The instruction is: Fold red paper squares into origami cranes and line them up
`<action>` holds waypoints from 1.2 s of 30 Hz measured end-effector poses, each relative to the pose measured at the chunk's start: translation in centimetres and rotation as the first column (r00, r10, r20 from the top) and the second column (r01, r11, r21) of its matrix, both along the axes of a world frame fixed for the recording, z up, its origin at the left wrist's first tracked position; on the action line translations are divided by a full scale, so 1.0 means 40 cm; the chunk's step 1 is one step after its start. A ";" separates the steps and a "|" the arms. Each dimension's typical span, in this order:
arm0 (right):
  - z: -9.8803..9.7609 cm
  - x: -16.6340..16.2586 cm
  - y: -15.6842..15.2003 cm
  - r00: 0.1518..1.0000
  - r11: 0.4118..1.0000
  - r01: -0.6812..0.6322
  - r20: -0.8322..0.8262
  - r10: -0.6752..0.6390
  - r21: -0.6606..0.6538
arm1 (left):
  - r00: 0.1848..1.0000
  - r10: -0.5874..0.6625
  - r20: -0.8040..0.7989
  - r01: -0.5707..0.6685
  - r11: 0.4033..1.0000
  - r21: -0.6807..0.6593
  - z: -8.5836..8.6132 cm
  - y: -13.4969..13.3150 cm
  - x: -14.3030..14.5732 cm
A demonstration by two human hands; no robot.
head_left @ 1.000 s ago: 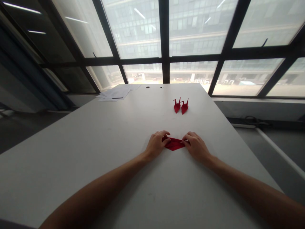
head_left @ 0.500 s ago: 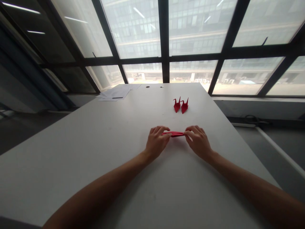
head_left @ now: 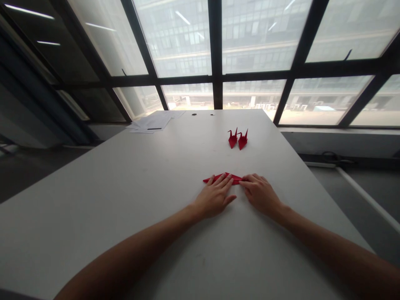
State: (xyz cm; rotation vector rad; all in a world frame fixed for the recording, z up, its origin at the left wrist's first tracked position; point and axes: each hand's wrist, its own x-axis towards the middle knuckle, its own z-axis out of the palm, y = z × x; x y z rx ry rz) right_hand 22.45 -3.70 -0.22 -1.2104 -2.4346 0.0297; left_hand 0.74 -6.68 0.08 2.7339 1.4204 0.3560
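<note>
A long, narrow piece of folded red origami paper (head_left: pixel 227 175) lies flat on the white table, pointed at its left end. Across its middle my left hand (head_left: pixel 216 196) rests with fingers stretched out and the thumb held apart, pressing on the paper. At the paper's right end, my right hand (head_left: pixel 259 189) pinches the tip between thumb and fingers; that tip is hidden by the fingers. Beyond the hands stand two finished red paper cranes, a left crane (head_left: pixel 232 140) and a right crane (head_left: pixel 242 141), side by side.
White paper sheets (head_left: pixel 151 121) with a dark pen-like item (head_left: pixel 154 128) on them lie at the table's far left. Two small dark spots, one a round disc (head_left: pixel 194 114), are near the far edge. Large windows rise behind the white table (head_left: pixel 175 154).
The red paper went from being held on edge between both hands to lying flat. My left hand let go its pinch and spread over it; my right hand still pinches the right end.
</note>
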 end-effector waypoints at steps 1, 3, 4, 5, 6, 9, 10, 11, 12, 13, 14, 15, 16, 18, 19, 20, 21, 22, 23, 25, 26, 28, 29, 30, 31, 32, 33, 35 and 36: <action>0.001 -0.001 -0.001 0.999 1.000 0.030 -0.017 -0.030 0.007 | 1.000 0.002 0.002 -0.002 1.000 -0.015 -0.004 0.001 -0.001; 0.002 -0.006 -0.004 0.994 0.996 0.087 -0.069 -0.085 0.024 | 1.000 0.008 0.016 -0.008 1.000 -0.026 -0.009 0.004 -0.002; 0.001 -0.010 -0.006 0.992 0.995 0.093 -0.087 -0.090 0.029 | 1.000 0.009 0.020 -0.008 1.000 -0.028 -0.010 0.004 -0.002; -0.002 -0.014 -0.008 0.994 0.997 0.072 -0.085 -0.069 0.028 | 1.000 0.008 0.022 -0.007 1.000 -0.029 -0.010 0.005 -0.002; -0.006 -0.019 -0.011 0.998 0.999 0.029 -0.062 -0.028 0.018 | 1.000 0.006 0.022 -0.005 1.000 -0.030 -0.010 0.005 -0.002; -0.026 -0.026 -0.017 0.993 0.995 -0.091 0.066 0.094 -0.049 | 1.000 0.005 0.023 -0.005 1.000 -0.024 -0.011 0.005 -0.001; -0.033 -0.024 -0.018 0.989 0.993 -0.097 0.102 0.103 -0.067 | 1.000 0.006 0.024 -0.006 1.000 -0.020 -0.011 0.005 -0.001; -0.039 -0.020 -0.018 0.988 0.994 -0.083 0.126 0.092 -0.074 | 1.000 0.005 0.022 -0.005 1.000 -0.017 -0.012 0.005 -0.001; -0.044 -0.014 -0.018 0.987 0.996 -0.056 0.143 0.066 -0.073 | 1.000 0.004 0.017 -0.003 1.000 -0.017 -0.013 0.006 -0.002; -0.049 -0.006 -0.017 0.987 0.997 -0.023 0.157 0.033 -0.069 | 1.000 0.002 0.009 -0.002 1.000 -0.019 -0.013 0.006 -0.002; -0.051 0.003 -0.015 0.986 0.998 0.016 0.168 -0.005 -0.066 | 1.000 0.002 0.000 -0.002 1.000 -0.022 -0.014 0.006 -0.003; -0.052 0.012 -0.013 0.983 0.996 0.057 0.178 -0.044 -0.068 | 1.000 0.002 -0.008 -0.002 1.000 -0.026 -0.014 0.007 -0.004; -0.052 0.020 -0.010 0.979 0.992 0.103 0.184 -0.088 -0.075 | 1.000 0.002 -0.016 -0.002 1.000 -0.029 -0.014 0.007 -0.005; -0.046 0.031 -0.003 0.966 0.974 0.207 0.176 -0.190 -0.086 | 1.000 0.000 -0.024 -0.001 0.999 -0.032 -0.013 0.006 -0.005; -0.042 0.032 -0.001 0.959 0.964 0.253 0.154 -0.239 -0.081 | 1.000 0.000 -0.026 -0.001 1.000 -0.031 -0.012 0.006 -0.005; -0.037 0.031 0.001 0.955 0.958 0.278 0.123 -0.269 -0.068 | 1.000 0.001 -0.026 -0.002 1.000 -0.028 -0.011 0.006 -0.004; -0.033 0.027 0.002 0.960 0.962 0.270 0.091 -0.265 -0.050 | 1.000 0.003 -0.025 -0.004 1.000 -0.024 -0.011 0.006 -0.004; -0.029 0.022 0.001 0.973 0.974 0.225 0.067 -0.222 -0.033 | 1.000 0.005 -0.023 -0.005 1.000 -0.018 -0.010 0.006 -0.003; -0.026 0.015 -0.001 0.987 0.989 0.148 0.059 -0.147 -0.023 | 1.000 0.005 -0.020 -0.005 1.000 -0.013 -0.009 0.006 -0.002; -0.024 0.003 -0.007 0.996 0.999 -0.019 0.085 0.023 -0.048 | 1.000 -0.001 -0.016 0.001 1.000 -0.010 -0.009 0.006 -0.002; -0.025 -0.002 -0.011 0.991 0.995 -0.073 0.104 0.080 -0.074 | 1.000 -0.002 -0.013 0.002 1.000 -0.013 -0.009 0.006 -0.002; -0.029 -0.008 -0.017 0.983 0.986 -0.114 0.128 0.129 -0.121 | 1.000 0.001 -0.005 -0.001 1.000 -0.022 -0.009 0.007 -0.003; -0.030 -0.008 -0.018 0.982 0.984 -0.115 0.131 0.133 -0.134 | 1.000 0.002 0.001 -0.001 1.000 -0.026 -0.010 0.008 -0.003; -0.031 -0.006 -0.017 0.983 0.985 -0.110 0.129 0.128 -0.136 | 1.000 0.001 0.006 -0.001 1.000 -0.027 -0.011 0.008 -0.004; -0.031 -0.004 -0.015 0.986 0.987 -0.095 0.121 0.110 -0.128 | 1.000 -0.002 0.009 0.002 1.000 -0.027 -0.012 0.009 -0.004; -0.031 -0.001 -0.012 0.992 0.992 -0.064 0.106 0.075 -0.111 | 1.000 -0.004 0.008 0.004 1.000 -0.026 -0.013 0.009 -0.004; -0.030 0.003 -0.008 0.996 0.996 -0.015 0.082 0.023 -0.089 | 1.000 -0.002 0.002 0.002 1.000 -0.026 -0.014 0.010 -0.004; -0.029 0.010 0.001 0.995 0.994 0.100 0.016 -0.099 -0.048 | 1.000 0.003 -0.014 -0.004 1.000 -0.028 -0.016 0.010 -0.004; -0.028 0.012 0.005 0.989 0.989 0.144 -0.017 -0.144 -0.035 | 1.000 0.005 -0.021 -0.006 1.000 -0.029 -0.016 0.011 -0.004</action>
